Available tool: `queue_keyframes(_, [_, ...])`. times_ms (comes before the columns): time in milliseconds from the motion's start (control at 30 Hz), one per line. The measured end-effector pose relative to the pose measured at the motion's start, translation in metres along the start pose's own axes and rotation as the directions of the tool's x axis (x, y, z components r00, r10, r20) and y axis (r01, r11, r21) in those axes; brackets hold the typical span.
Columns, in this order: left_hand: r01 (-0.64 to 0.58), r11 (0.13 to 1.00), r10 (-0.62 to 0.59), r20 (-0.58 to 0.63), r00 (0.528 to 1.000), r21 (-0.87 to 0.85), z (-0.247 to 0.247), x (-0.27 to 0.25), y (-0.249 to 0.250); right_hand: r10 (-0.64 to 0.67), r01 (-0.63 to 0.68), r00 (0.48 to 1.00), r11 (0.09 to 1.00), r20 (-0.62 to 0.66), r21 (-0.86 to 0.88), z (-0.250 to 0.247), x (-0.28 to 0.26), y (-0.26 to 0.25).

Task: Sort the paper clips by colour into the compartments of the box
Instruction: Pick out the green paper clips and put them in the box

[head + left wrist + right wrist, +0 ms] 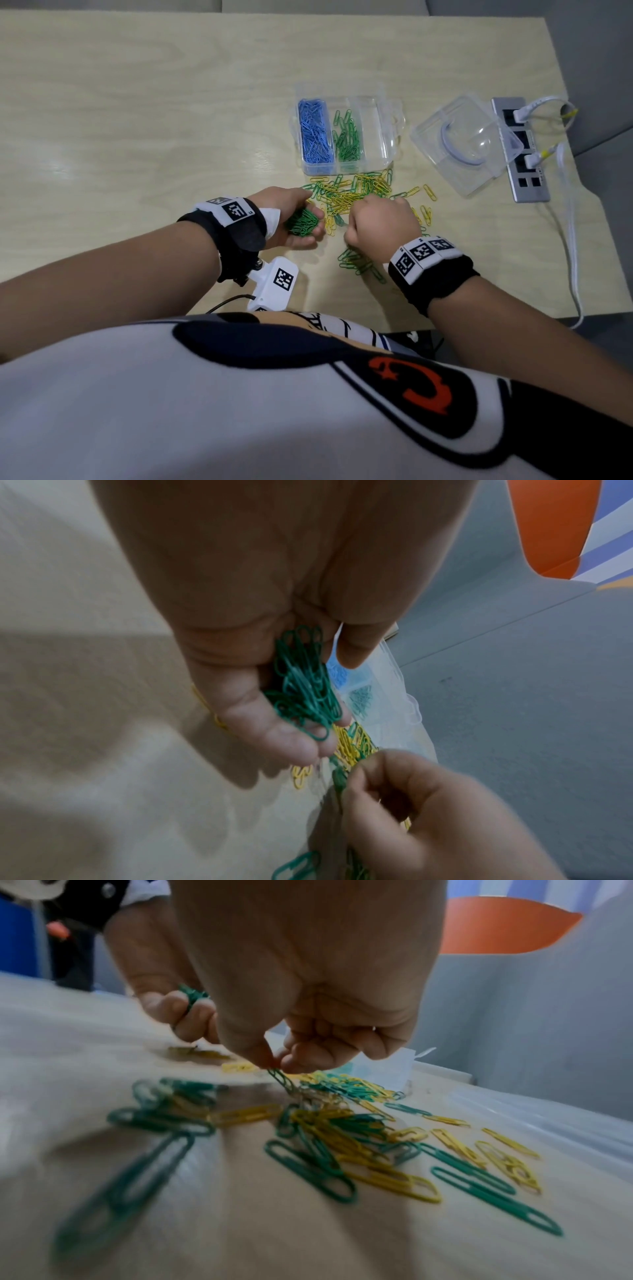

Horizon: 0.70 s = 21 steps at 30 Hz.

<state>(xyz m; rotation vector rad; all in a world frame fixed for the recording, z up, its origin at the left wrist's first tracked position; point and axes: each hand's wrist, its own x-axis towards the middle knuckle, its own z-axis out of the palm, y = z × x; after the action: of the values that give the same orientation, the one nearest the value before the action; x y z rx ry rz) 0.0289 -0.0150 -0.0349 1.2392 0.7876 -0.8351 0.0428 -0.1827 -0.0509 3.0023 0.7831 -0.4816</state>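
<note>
A clear box [383, 113] stands mid-table with blue clips [315, 130] in its left compartment, green clips [346, 138] in the middle one, and nothing visible in the right one. In front of it lies a mixed pile of yellow and green paper clips [356, 195]. My left hand [294, 222] is cupped round a bunch of green clips [304, 685] beside the pile. My right hand [380, 219] hovers over the pile, thumb and forefinger pinching one green clip [279, 1076]. A smaller heap of green clips [359, 263] lies under my right wrist.
The box's clear lid [462, 144] lies to the right of the box. Beyond it, a grey power strip [520, 150] with white cables [572, 240] runs along the table's right edge. The light wooden table [137, 120] stretches to the left.
</note>
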Motion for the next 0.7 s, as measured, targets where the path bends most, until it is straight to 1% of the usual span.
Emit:
queue_keyframes(67, [-0.002, 1.000, 0.002, 0.006, 1.000, 0.012, 0.001, 0.001, -0.001, -0.014, 0.020, 0.999, 0.977, -0.030, 0.214, -0.006, -0.001, -0.001])
queue_keyframes(133, [-0.002, 1.000, 0.002, 0.001, 1.000, 0.014, 0.003, 0.002, -0.001, -0.057, 0.086, 0.995, 0.909, -0.083, 0.408, -0.013, 0.001, -0.008])
queue_keyframes(200, [-0.011, 1.000, 0.011, -0.014, 1.000, -0.013, 0.004, 0.001, -0.001, -0.112, 0.158, 0.986, 0.853, -0.121, 0.497, -0.020, 0.003, -0.018])
queue_keyframes(233, [-0.017, 1.000, 0.017, -0.009, 1.000, -0.022, 0.005, 0.001, 0.000, -0.125, 0.171, 0.985, 0.830, -0.120, 0.531, -0.021, 0.004, -0.021])
queue_keyframes(300, [-0.013, 0.999, 0.013, 0.018, 1.000, -0.034, 0.004, 0.000, 0.000, -0.086, 0.139, 0.990, 0.774, -0.115, 0.618, -0.022, 0.004, -0.022])
queue_keyframes(367, [0.013, 0.999, -0.011, 0.052, 0.999, -0.036, 0.000, 0.001, 0.001, 0.007, 0.082, 0.992, 0.730, -0.128, 0.679, -0.021, 0.005, -0.017])
queue_keyframes(433, [0.028, 0.999, -0.026, 0.073, 0.997, -0.034, -0.005, 0.003, 0.000, 0.078, 0.023, 0.989, 0.765, -0.127, 0.644, -0.017, 0.008, -0.011])
queue_keyframes(533, [0.028, 1.000, -0.027, 0.067, 0.997, -0.013, -0.011, 0.006, -0.002, 0.136, -0.060, 0.985, 0.843, -0.103, 0.534, -0.013, 0.013, -0.002])
queue_keyframes(600, [0.022, 1.000, -0.021, 0.065, 0.998, -0.001, -0.014, 0.004, -0.002, 0.114, -0.071, 0.991, 0.886, -0.067, 0.458, -0.011, 0.016, -0.002])
queue_keyframes(700, [0.007, 1.000, -0.007, 0.058, 0.998, -0.006, -0.020, 0.002, -0.002, 0.011, -0.015, 1.000, 0.960, 0.013, 0.279, -0.009, 0.020, -0.009])
